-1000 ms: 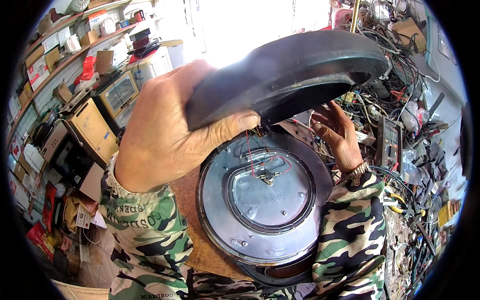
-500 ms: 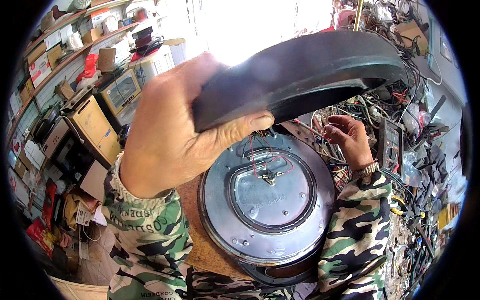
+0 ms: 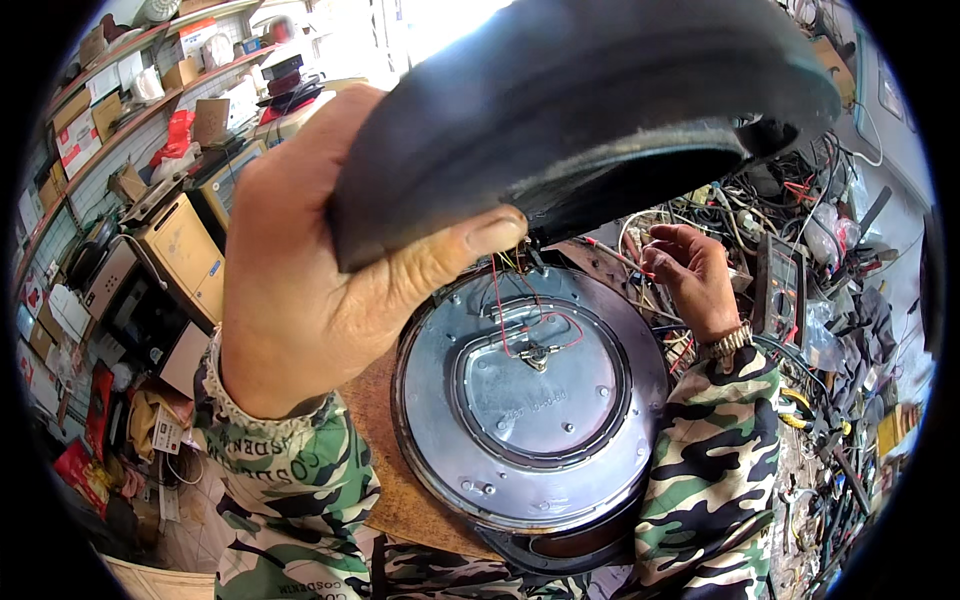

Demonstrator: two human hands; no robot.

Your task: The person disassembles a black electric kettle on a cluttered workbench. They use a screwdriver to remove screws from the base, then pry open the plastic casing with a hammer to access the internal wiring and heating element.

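Observation:
My left hand [image 3: 330,270] grips the edge of a large round black cover [image 3: 580,90], its thumb on the near rim, holding it tilted up. Beneath lies a round silver metal heating plate [image 3: 545,420], flat, with a ring-shaped heating tube [image 3: 470,400] and a small part [image 3: 537,357] at its middle. Thin red and yellow wires [image 3: 500,290] run from that part up toward the cover's hinge side. To the right of the plate's far edge, my right hand [image 3: 695,280] is closed in a pinch on a thin red lead [image 3: 622,258]; its fingertips are partly hidden.
A dark-framed meter-like device [image 3: 780,290] stands right of my right hand. Tangled cables [image 3: 740,215] and tools crowd the bench on the right. A brown board [image 3: 385,480] supports the plate. Shelves [image 3: 130,110] with boxes and a tan cabinet [image 3: 185,255] line the left.
My left hand has raised the black cover and brought it closer and slightly left, showing more of its underside. My right hand has stayed nearly in place.

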